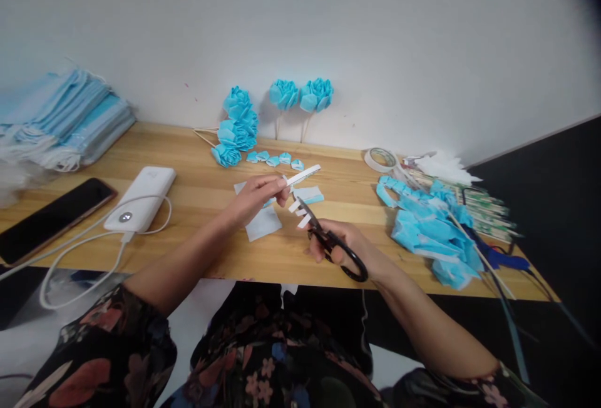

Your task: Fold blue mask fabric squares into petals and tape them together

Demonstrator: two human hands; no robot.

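The left hand (265, 195) pinched a narrow, flat white strip of thin sheet material (304, 174) between thumb and fingers near one end, probably so that most of its length stuck out clear of the grip. The right hand (342, 242) had its fingers in the loops of a pair of black-handled scissors with dark blades (323, 233), their points angled up and leftward toward the left hand. Both hands were over the middle of the desk (347, 211), likely because that kept strip and blades close together in plain view.

Along the wall, two round, ruffled bright-blue flowers on thin pale sticks (300, 95) leaned upright, presumably to spare their petals; more blue flowers (237, 126) lay heaped to their left. A row of small folded blue-and-white pieces (275, 159) sat apart in front, as if set out for easy picking up.

The strip looked straight, crisp and slim, slanting up to the right above the desk. Short white tabs (300, 213) showed beside the blades; whether they touched the metal was unclear. Beneath the left hand lay a flat whitish sheet (263, 225).
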